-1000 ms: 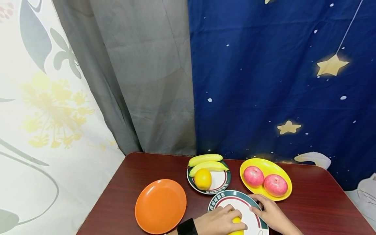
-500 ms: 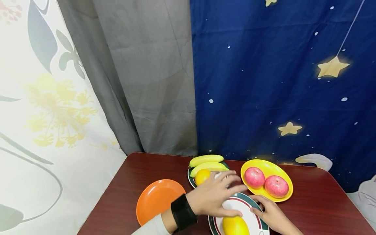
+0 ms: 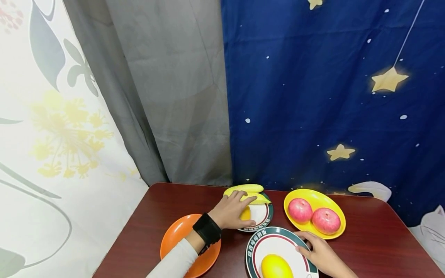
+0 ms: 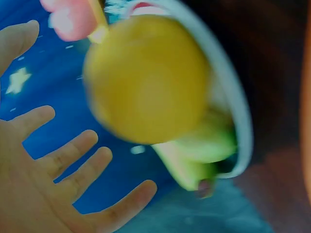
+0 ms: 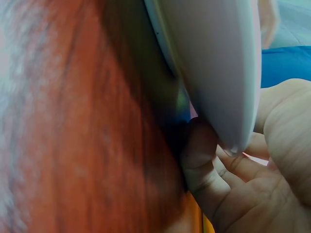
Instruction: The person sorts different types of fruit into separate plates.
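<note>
My left hand [image 3: 233, 210], fingers spread, hovers over a round orange [image 3: 246, 213] on the small green-rimmed plate [image 3: 265, 216]. In the left wrist view the orange [image 4: 148, 80] stands apart from the open fingers [image 4: 73, 153]. Two bananas [image 3: 255, 198] lie behind it on that plate, partly covered by the hand. At the near plate [image 3: 269, 231], also white with a green rim, my right hand [image 3: 321, 253] pinches the right edge. The right wrist view shows thumb and fingers about the plate's rim [image 5: 238, 116]. A yellow oval fruit [image 3: 277, 266] lies on this plate.
An orange plate [image 3: 205, 262] is at the left, partly beneath my left forearm. A yellow oval plate [image 3: 314, 195] with two pink apples [image 3: 326, 221] stands at the back right. Curtains [image 3: 194, 116] hang behind the dark red table [image 3: 139, 235].
My left hand has let go of the yellow fruit on the near plate and moved away and left, to above the orange. The right hand keeps its grip on the near plate.
</note>
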A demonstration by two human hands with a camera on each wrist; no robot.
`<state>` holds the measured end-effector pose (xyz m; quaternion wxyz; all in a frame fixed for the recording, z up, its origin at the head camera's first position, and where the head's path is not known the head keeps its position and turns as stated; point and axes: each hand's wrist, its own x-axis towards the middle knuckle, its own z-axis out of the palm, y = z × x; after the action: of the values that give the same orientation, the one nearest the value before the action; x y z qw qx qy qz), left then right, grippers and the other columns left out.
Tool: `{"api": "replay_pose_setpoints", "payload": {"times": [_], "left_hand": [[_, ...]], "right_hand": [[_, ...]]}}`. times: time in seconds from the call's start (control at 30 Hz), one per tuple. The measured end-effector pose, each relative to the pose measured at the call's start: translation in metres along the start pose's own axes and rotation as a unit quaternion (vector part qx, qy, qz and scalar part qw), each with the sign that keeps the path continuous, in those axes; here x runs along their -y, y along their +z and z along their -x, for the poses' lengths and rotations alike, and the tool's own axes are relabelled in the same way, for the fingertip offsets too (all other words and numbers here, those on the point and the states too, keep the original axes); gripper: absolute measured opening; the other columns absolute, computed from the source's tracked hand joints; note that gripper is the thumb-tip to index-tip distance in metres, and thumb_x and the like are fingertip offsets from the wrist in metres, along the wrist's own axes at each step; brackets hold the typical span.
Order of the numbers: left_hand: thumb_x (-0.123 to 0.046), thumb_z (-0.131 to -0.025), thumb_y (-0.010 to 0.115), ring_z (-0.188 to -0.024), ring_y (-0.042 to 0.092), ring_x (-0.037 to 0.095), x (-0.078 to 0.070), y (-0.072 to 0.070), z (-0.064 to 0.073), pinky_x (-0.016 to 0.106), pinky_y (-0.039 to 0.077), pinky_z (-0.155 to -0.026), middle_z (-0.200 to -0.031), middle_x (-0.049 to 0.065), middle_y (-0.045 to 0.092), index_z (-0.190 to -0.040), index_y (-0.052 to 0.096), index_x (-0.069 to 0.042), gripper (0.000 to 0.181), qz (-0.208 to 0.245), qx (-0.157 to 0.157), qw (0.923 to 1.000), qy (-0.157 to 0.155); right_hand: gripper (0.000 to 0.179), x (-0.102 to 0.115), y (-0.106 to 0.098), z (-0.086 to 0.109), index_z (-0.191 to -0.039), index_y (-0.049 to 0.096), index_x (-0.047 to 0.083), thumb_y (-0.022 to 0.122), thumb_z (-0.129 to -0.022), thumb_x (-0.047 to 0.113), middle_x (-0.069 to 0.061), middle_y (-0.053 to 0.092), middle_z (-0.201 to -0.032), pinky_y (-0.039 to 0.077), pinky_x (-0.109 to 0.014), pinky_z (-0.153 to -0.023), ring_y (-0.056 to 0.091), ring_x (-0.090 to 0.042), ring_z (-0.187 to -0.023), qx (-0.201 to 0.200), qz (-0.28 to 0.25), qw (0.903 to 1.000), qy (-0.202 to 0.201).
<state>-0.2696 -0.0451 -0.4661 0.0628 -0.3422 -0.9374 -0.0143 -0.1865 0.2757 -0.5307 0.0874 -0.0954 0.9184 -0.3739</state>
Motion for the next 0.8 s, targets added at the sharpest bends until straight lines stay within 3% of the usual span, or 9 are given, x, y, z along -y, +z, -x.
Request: {"api": "replay_pose_setpoints", "payload": {"times": [0.13,0.27,0.47,0.57,0.8], "left_hand": [[-0.069,-0.089,0.062,-0.124,0.047,0.019,0.003,0.016,0.001,0.043,0.052,-0.095,-0.141,-0.001,0.049,-0.151,0.045,-0.038,0.072,-0.001,0.026,0.9997,0.005],[-0.063,-0.088,0.068,-0.116,0.046,0.019,0.003,0.024,-0.001,0.036,0.053,-0.088,-0.133,0.001,0.049,-0.142,0.056,-0.034,0.062,-0.010,0.018,0.9998,0.006],[-0.052,-0.086,0.076,-0.113,0.045,0.020,0.003,0.033,-0.002,0.019,0.051,-0.078,-0.131,0.004,0.044,-0.134,0.060,-0.028,0.055,0.060,0.034,0.9974,-0.019],[-0.051,-0.087,0.076,-0.114,0.045,0.021,0.003,0.037,-0.003,0.018,0.052,-0.077,-0.132,0.005,0.046,-0.133,0.059,-0.028,0.055,0.084,0.040,0.9952,-0.030],[-0.050,-0.084,0.077,-0.110,0.048,0.019,0.000,0.039,-0.008,0.022,0.053,-0.074,-0.130,0.003,0.049,-0.131,0.059,-0.033,0.053,0.092,0.049,0.9935,-0.045]], "right_hand": [[0.044,0.000,0.002,0.001,-0.128,0.067,0.009,0.078,-0.089,0.026,0.000,0.068,-0.110,0.047,-0.021,-0.072,0.053,-0.007,-0.086,-0.007,0.007,0.9999,-0.002],[0.045,0.002,0.002,0.000,-0.128,0.067,0.010,0.080,-0.087,0.024,0.003,0.064,-0.099,0.041,-0.022,-0.068,0.048,-0.004,-0.079,-0.022,0.019,0.9995,0.008],[0.045,0.003,0.004,-0.001,-0.129,0.067,0.011,0.080,-0.087,0.023,0.004,0.064,-0.100,0.041,-0.022,-0.069,0.049,-0.005,-0.080,-0.022,0.025,0.9993,0.017],[0.045,0.002,0.004,-0.001,-0.128,0.067,0.011,0.080,-0.087,0.023,0.004,0.064,-0.100,0.041,-0.022,-0.068,0.049,-0.005,-0.080,-0.023,0.027,0.9992,0.019],[0.044,0.002,0.003,-0.001,-0.128,0.068,0.011,0.080,-0.087,0.022,0.004,0.063,-0.098,0.040,-0.022,-0.067,0.047,-0.004,-0.078,-0.031,0.030,0.9990,0.012]]}}
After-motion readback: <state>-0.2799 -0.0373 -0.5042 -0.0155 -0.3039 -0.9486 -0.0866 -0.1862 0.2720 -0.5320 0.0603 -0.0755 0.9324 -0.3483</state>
